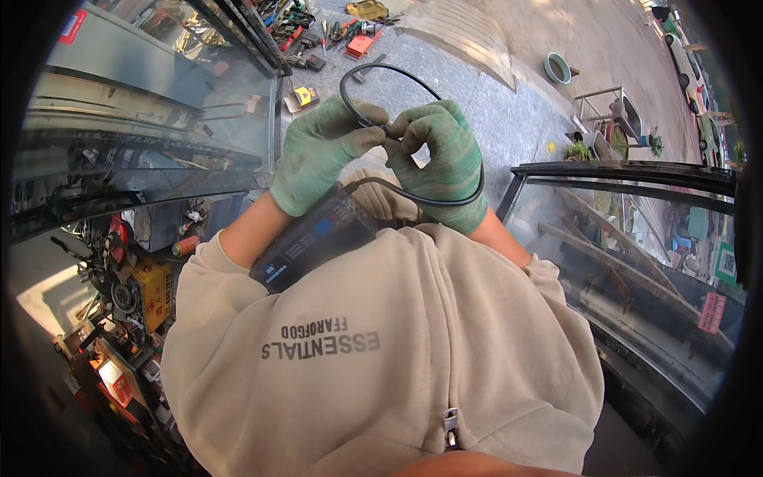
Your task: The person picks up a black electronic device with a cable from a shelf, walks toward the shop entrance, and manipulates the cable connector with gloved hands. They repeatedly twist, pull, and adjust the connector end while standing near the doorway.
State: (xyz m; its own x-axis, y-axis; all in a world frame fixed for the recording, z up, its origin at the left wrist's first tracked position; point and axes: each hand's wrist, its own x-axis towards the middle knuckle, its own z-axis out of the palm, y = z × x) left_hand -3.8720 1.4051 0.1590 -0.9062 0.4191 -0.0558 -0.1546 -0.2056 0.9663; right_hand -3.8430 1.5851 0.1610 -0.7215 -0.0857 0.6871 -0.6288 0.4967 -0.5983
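Note:
A black cable (480,184) runs from a dark box-shaped device (318,240), passes round the outside of my right hand and arches up and over to the fingers of both hands. My left hand (314,155), in a worn green work glove, pinches it between thumb and fingers. Close beside it, the gloved right hand (439,151) has thumb and fingertips closed on the same cable, near what looks like its end. My fingertips hide most of that end. The device lies tilted against my front, below my left wrist.
Glass panels in dark frames (276,119) stand at left and right (620,176). Hand tools and a red case (363,44) lie on the grey floor ahead, near a small yellow-and-black box (304,97). Farther right is a green basin (558,68). Cluttered goods (151,290) fill the lower left.

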